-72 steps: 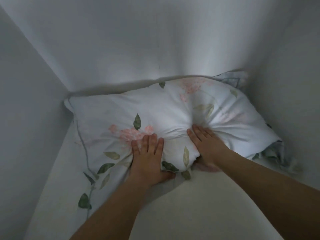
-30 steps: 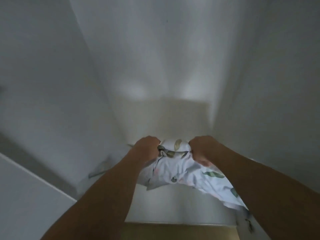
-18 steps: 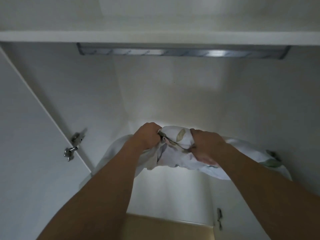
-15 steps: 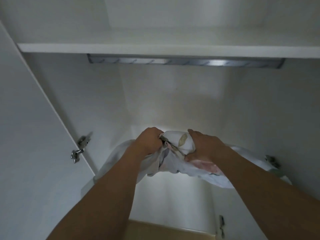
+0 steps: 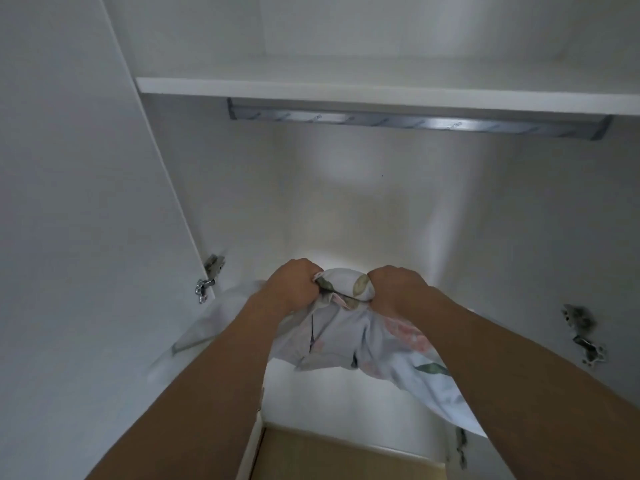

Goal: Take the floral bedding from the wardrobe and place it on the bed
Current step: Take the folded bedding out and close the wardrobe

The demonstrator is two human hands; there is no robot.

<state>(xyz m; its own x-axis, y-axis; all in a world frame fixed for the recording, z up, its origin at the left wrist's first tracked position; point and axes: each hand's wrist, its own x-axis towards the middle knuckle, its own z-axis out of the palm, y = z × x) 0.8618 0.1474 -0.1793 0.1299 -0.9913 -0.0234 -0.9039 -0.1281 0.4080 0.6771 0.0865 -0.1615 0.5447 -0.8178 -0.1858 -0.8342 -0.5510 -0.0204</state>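
head view showed the left hand and right hand each in a tight grip on the floral bedding, bunched between them, hanging below — lifting-out step. next, i judged: carry it to the bed, unseen here.

Only two arms of the person showed, reaching in from the near edge. Both forearms were bare along their whole visible length, with no sleeve edge in view. The left hand wore no glove, ring or watch on the side that showed, and its wrist carried no band. The right hand was likewise ungloved, with a bare wrist. The dim light hid finer detail such as nails.
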